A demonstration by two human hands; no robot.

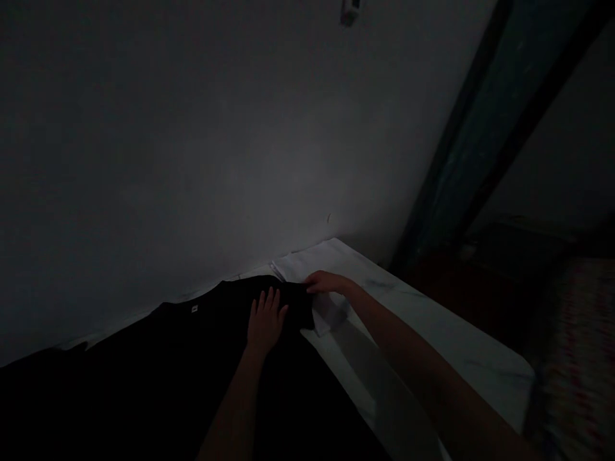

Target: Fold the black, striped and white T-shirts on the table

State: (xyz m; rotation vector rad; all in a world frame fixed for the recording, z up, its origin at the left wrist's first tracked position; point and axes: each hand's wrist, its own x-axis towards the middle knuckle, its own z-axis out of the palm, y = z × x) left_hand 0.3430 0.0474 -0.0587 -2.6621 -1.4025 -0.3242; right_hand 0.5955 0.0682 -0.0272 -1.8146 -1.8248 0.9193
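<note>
A black shirt (158, 378) lies spread out on a white marbled table (432, 320), with a small pale label near its neckline. My left hand (266, 323) rests flat on the shirt near its right shoulder, fingers spread. At the edge of the right sleeve, my right hand (327, 282) has its fingers closed on the black fabric. A white cloth (312, 258) lies partly under that sleeve, toward the wall. The picture is dark, so folds in the black fabric are hard to make out.
A pale wall (216, 141) runs along the table's far side, with a small fixture (350, 11) high on it. To the right stands a dark greenish door frame (461, 141). A patterned cloth (583, 358) is at the far right, beyond the table's edge.
</note>
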